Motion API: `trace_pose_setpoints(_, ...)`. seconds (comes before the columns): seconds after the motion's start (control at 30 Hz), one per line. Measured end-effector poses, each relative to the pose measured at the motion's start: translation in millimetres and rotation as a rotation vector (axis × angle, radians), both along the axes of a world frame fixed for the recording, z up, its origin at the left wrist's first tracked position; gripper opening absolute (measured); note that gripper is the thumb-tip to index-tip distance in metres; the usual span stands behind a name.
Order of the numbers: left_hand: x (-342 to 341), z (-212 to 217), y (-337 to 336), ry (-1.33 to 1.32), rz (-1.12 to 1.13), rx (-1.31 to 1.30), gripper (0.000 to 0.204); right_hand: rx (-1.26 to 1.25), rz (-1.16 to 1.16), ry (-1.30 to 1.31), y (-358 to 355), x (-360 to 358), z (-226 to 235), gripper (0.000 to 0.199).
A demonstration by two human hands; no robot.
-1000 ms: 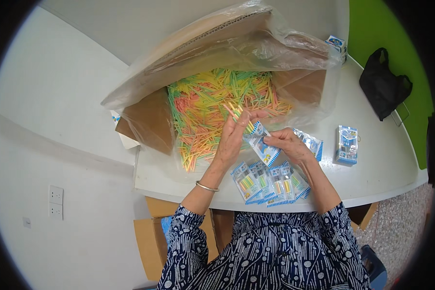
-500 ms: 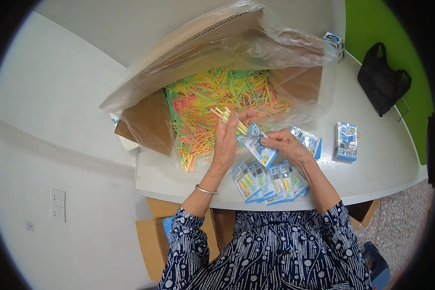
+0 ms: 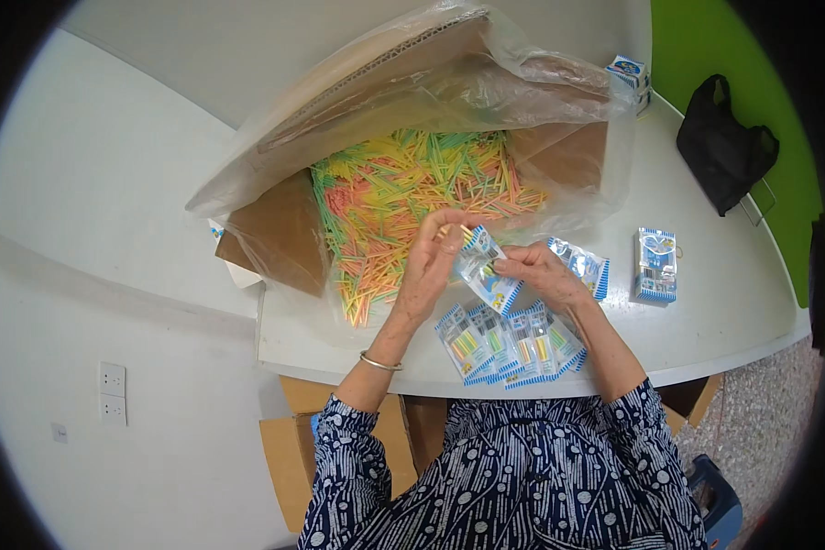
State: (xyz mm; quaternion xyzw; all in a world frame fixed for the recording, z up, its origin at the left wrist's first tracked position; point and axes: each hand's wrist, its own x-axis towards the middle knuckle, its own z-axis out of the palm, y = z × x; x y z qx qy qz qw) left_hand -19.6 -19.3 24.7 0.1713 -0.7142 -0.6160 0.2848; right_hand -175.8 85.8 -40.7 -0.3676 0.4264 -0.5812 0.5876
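Note:
My right hand (image 3: 543,273) pinches the side of a small blue-and-white clear packet (image 3: 493,286), which hangs tilted over the table. At the packet's upper end is my left hand (image 3: 431,258), its fingers curled round the ends of a few thin pastel sticks (image 3: 467,234). Most of their length is inside the packet or behind the fingers. Just beyond my left hand, a big heap of loose pink, yellow, orange and green sticks (image 3: 403,197) fills a plastic-lined carton (image 3: 555,151). Below my hands, several filled packets (image 3: 513,344) lie fanned and overlapping near the table's front edge.
More packets (image 3: 582,266) lie beside my right hand. Further right stands a banded stack of packets (image 3: 656,266) on the white table (image 3: 733,312). A small box (image 3: 628,71) sits at the back. A black bag (image 3: 724,147) hangs past the table's right edge; open cartons (image 3: 289,463) stand below.
The sticks in my left hand, which stuck out well above the packet, have slid down into it. My left fingers have curled in closer to its mouth.

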Motion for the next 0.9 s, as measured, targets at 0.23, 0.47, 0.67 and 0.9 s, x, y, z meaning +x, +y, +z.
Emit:
trace_pose_setpoints(0.23,1.2,-2.6,-11.8,-0.231,-0.061,-0.240,0.040,-0.083,0.033,-0.002,-4.7,2.7,-7.1,0.033)
trace_pose_setpoints(0.47,-0.3,6.1,-6.3,-0.354,-0.037,-0.431,0.034,-0.076,0.002,-0.072,-5.8,3.6,3.8,0.022)
trace_pose_setpoints(0.67,1.2,7.0,-1.2,-0.286,0.013,-0.282,0.032,-0.035,0.060,0.061,-4.7,6.8,7.4,0.022)
trace_pose_setpoints(0.9,17.7,0.0,12.9,-0.329,-0.063,-0.363,0.034,-0.002,0.145,0.353,11.4,20.0,21.0,0.033)
